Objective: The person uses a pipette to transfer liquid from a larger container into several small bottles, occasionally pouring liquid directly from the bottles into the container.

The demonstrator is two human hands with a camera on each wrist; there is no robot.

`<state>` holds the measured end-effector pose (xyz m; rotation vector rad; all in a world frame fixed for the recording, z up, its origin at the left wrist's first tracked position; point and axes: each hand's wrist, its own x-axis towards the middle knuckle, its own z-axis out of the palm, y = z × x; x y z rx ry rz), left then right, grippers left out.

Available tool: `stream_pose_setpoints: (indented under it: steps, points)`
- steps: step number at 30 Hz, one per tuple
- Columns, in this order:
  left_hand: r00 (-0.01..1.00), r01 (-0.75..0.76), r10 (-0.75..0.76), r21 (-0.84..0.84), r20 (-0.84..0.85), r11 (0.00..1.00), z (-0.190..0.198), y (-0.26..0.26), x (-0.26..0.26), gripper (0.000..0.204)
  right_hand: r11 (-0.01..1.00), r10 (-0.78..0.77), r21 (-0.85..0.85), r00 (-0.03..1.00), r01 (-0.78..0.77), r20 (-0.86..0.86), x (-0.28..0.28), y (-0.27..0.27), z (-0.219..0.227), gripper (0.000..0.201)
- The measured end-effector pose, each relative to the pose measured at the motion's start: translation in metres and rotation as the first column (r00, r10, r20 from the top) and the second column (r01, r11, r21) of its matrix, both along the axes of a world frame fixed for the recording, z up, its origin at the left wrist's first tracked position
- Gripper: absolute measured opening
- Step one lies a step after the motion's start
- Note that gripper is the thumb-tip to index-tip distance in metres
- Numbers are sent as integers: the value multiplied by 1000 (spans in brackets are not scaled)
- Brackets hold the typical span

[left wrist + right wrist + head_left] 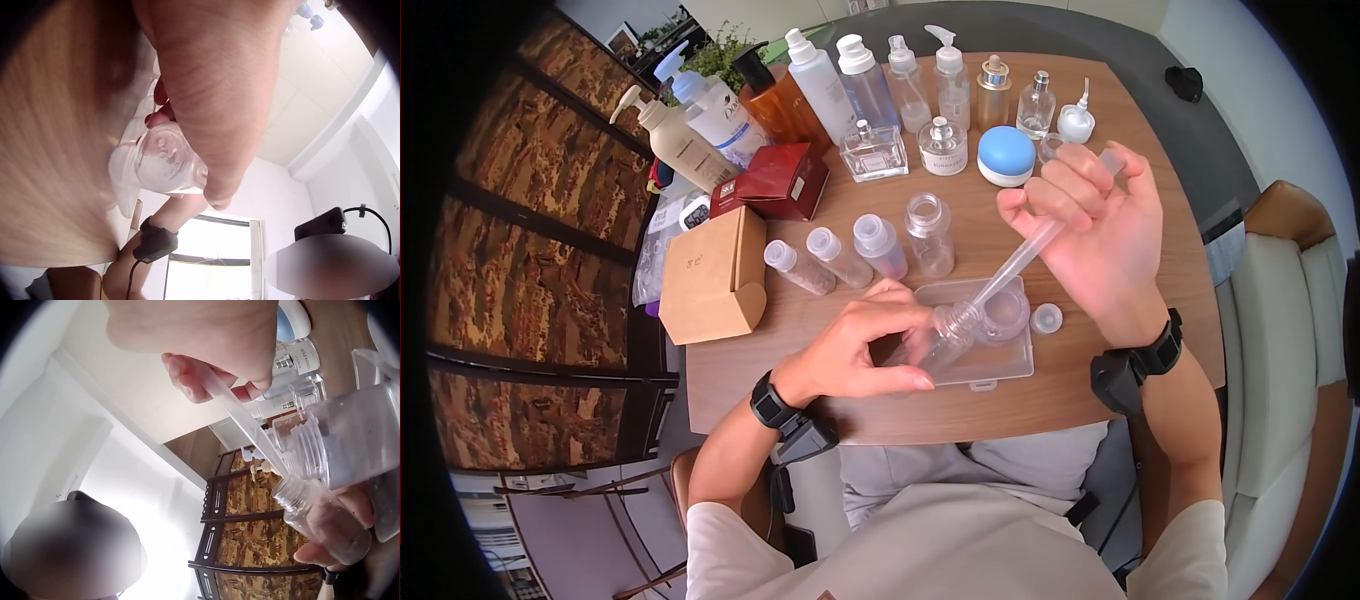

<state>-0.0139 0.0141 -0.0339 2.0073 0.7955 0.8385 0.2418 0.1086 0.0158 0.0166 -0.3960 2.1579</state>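
Observation:
The left hand grips a small clear bottle with fingers and thumb; its uncapped neck tilts up to the right. In the left wrist view the bottle's base shows below the palm. Curled fingers of the right hand hold a translucent dropper, which slopes down to that bottle. Seen in the right wrist view, the dropper has its lower end at the mouth of the small bottle. Whether liquid is inside the dropper, I cannot tell.
A clear shallow case with a round jar lies beneath the hands, a loose cap to its right. Beyond stand an uncapped bottle and several capped ones. A cardboard box is left; pump bottles and perfumes line the back.

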Motion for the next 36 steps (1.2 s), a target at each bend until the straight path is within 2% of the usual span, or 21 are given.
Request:
stream_pose_setpoints:
  steps: [5,7,11,13,19,20,22,36]
  points:
    - [1000,18,-18,10,-24,1000,0,1,-2,52,989,-24,147,994,8,107,4,-3,0,40]
    - [999,32,-32,11,-40,999,1,1,-2,54,961,-57,278,982,5,179,7,-3,-2,41]
    - [999,10,-10,8,-40,1000,1,1,-1,55,942,-154,330,953,62,261,5,-9,2,43]
    - [999,0,0,3,-32,1000,1,1,-1,55,903,-161,428,946,26,282,5,-9,1,43]
    - [998,5,-4,14,-58,1000,0,2,-2,51,877,-153,480,950,4,273,4,-10,-1,44]
    - [998,34,-30,56,-61,998,-1,4,-3,47,877,-153,480,950,4,272,6,-8,-2,44]
    - [996,63,-57,96,-65,993,-1,5,-3,47,868,-71,493,972,-51,226,9,-4,-6,46]
    - [998,57,-52,110,-45,992,-2,5,-3,50,853,-98,519,963,-48,251,7,-7,-6,48]
